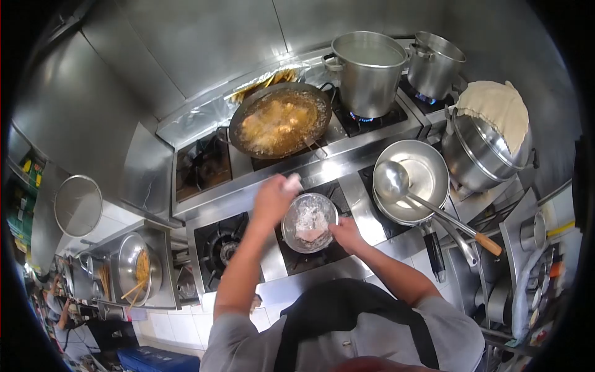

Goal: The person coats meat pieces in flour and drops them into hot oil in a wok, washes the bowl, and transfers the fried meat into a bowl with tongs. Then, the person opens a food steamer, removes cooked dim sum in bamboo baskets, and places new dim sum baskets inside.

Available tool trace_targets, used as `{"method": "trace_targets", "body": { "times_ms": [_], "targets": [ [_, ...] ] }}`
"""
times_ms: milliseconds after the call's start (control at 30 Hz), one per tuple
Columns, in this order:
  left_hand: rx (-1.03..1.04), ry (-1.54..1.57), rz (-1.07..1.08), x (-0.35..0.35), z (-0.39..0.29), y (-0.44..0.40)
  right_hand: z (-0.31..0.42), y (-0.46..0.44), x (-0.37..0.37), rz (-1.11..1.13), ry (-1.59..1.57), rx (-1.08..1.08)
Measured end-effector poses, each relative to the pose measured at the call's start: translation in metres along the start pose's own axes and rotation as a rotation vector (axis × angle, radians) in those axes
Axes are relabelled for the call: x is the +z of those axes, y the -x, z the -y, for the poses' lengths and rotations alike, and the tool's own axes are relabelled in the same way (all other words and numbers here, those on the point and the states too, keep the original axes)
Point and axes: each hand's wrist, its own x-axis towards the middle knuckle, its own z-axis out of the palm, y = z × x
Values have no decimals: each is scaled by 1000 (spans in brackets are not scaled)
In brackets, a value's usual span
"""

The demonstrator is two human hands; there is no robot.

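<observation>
My left hand (pixel 273 201) pinches a pale, flour-coated piece of food (pixel 291 181), and its exact kind is not clear. The hand is just left of and above a metal bowl (pixel 286 232). White flour and pinkish pieces (pixel 311 228) lie in that bowl. My right hand (pixel 348 235) grips the bowl's right rim, over the front burners. Beyond my left hand, a wide wok (pixel 237 137) of bubbling oil sits on the back stove, with golden pieces (pixel 282 121) frying in it.
Two tall pots (pixel 372 80) (pixel 434 71) stand over blue flames. To the right are a pan (pixel 441 170) with a ladle (pixel 392 181) across it, and a lidded pot (pixel 468 158) under a cloth (pixel 496 105). Another bowl (pixel 128 273) with chopsticks stands left. People (pixel 62 319) are at far left.
</observation>
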Motion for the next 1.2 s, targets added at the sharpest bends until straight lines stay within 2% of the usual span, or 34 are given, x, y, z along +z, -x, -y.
{"method": "trace_targets", "body": {
  "times_ms": [33,67,100,133,167,200,233,300,433,500,567,600,667,767,833,900,933,967,1000,1033,1067,1133,1200],
  "targets": [
    [103,-77,-144,-7,18,-32,3,0,-4,2,35,-6],
    [105,-215,-187,-26,14,-61,-1,0,-7,-7,33,-8],
    [84,-188,-240,-36,20,-93,-7,0,-8,-11,0,-8],
    [1,-47,-211,-41,29,-126,-11,-1,-11,-17,-33,-8],
    [-93,-136,-205,-46,34,-158,-2,5,-16,-33,49,62],
    [-75,-193,-234,-43,51,-190,-4,7,-18,-41,48,62],
    [-180,-173,-199,-38,68,-220,-11,11,-22,-67,94,87],
    [-228,-185,-207,-33,80,-254,-16,17,-32,-101,269,139],
    [-352,-196,-252,-12,110,-309,-47,24,-40,-181,207,177],
    [-350,-209,-295,-7,135,-336,-58,26,-46,-128,165,210],
    [-374,-226,-329,-18,130,-339,-28,36,-45,-137,88,198],
    [-298,-253,-430,-31,127,-334,-16,42,-43,-145,6,170],
    [-158,-256,-589,-73,109,-312,-38,31,-47,-104,61,214],
    [-42,-56,-684,-143,44,-218,-40,22,-48,-114,256,167],
    [67,-7,-670,-153,10,-137,-35,16,-44,-106,232,151],
    [-28,162,-450,-123,-18,-64,-20,16,-35,-93,215,128],
    [-25,269,-274,-96,-8,-37,-16,15,-31,-74,253,141],
    [29,252,-108,-63,0,-11,-14,11,-26,-65,185,120],
    [-3,89,123,-31,8,13,-16,11,-19,-58,113,95],
    [-52,56,321,-6,6,33,-27,8,-14,-56,107,113],
    [227,-163,301,31,30,52,-40,-3,-9,-23,40,47],
    [203,-342,370,62,26,77,-42,-12,-1,16,-22,-49],
    [156,-429,531,87,34,86,-35,-10,6,-7,44,-88]
  ]
}}
